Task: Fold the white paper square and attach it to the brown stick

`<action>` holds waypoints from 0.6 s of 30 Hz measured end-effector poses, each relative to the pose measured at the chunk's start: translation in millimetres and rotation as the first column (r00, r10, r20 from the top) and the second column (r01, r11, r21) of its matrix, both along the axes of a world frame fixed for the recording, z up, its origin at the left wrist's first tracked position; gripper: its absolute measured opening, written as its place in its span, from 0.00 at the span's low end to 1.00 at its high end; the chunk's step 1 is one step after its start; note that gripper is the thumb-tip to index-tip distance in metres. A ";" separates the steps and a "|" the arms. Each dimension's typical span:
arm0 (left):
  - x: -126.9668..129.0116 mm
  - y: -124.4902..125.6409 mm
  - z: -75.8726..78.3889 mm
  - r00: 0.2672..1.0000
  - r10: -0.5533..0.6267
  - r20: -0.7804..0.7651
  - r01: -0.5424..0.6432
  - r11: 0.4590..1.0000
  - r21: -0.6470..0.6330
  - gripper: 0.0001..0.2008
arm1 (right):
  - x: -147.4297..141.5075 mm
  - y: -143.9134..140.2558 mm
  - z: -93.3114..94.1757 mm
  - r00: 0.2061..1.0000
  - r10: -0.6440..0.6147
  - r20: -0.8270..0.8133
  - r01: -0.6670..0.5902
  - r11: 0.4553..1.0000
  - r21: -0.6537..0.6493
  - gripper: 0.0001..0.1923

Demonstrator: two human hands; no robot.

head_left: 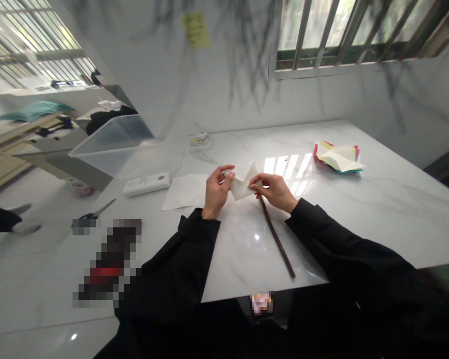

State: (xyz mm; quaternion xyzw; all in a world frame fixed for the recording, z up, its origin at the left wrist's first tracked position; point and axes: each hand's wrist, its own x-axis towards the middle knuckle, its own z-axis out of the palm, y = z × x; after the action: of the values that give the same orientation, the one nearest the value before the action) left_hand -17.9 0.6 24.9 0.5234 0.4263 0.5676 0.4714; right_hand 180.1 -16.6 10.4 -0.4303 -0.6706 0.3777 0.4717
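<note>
Between my two hands, above the marble-patterned table (239, 254), is a folded piece of pale paper (243, 188) with a pointed corner standing up. My left hand (219, 189) pinches its left edge between thumb and fingers. On the other side, my right hand (271, 189) grips the right edge with thumb and forefinger. A thin dark brown stick (279, 242) lies on the table below my right hand, its upper end close under the fingers. A flat white sheet of paper (185, 191) lies left of my left hand, partly behind it.
A white oblong device (147, 184) and scissors (97, 213) lie to the left. Behind them stands a clear plastic bin (112, 144). Several crumpled coloured papers (338, 157) are piled at the back right. A white cable (200, 139) rests by the wall. A person's foot (25, 228) shows at far left.
</note>
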 end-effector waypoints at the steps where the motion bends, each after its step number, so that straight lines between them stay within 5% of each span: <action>1: -1.1 0.7 -0.2 1.000 0.001 0.000 -0.001 1.000 0.003 0.20 | 0.2 0.0 0.1 1.000 0.004 0.003 -0.004 1.000 0.000 0.13; 7: 0.3 -0.6 -3.5 0.997 -0.028 0.065 0.034 0.995 -0.091 0.32 | 0.8 -0.2 -0.4 1.000 0.026 0.011 -0.026 1.000 0.012 0.13; 18: 3.6 -3.1 -7.1 0.979 -0.136 0.150 0.166 0.965 -0.204 0.25 | 0.1 -1.9 1.8 0.998 0.058 0.019 -0.058 0.998 0.021 0.11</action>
State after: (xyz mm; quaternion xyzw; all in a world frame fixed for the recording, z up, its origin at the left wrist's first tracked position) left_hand -14.3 -2.5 17.8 0.4607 0.4113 0.5144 0.5949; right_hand 180.2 -18.4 12.2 -0.4088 -0.6911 0.3802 0.4590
